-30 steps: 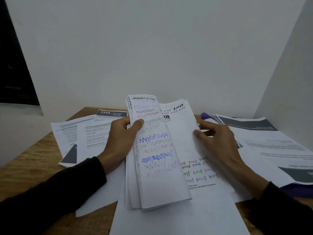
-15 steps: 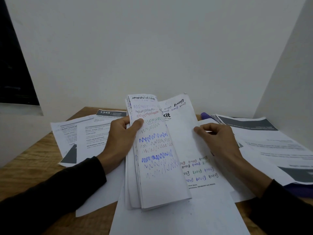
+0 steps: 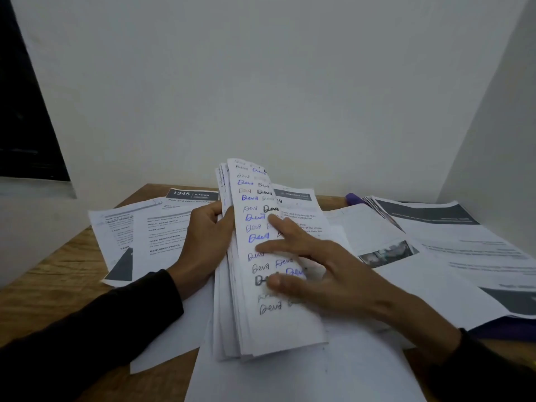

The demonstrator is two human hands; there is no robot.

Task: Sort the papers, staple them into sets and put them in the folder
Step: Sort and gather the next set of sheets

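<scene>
Turned since earlier, a fresh sheet tops the limp, slippery paper stack (image 3: 261, 274) mid-table; your left hand (image 3: 207, 242) grips its left edge, your right hand (image 3: 316, 268) presses flat, fingers spread.

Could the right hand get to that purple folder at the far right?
Probably yes. The right hand lies flat on the held stack, gripping nothing. But printed sheets cover most of the purple folder, leaving only edges showing.
</scene>
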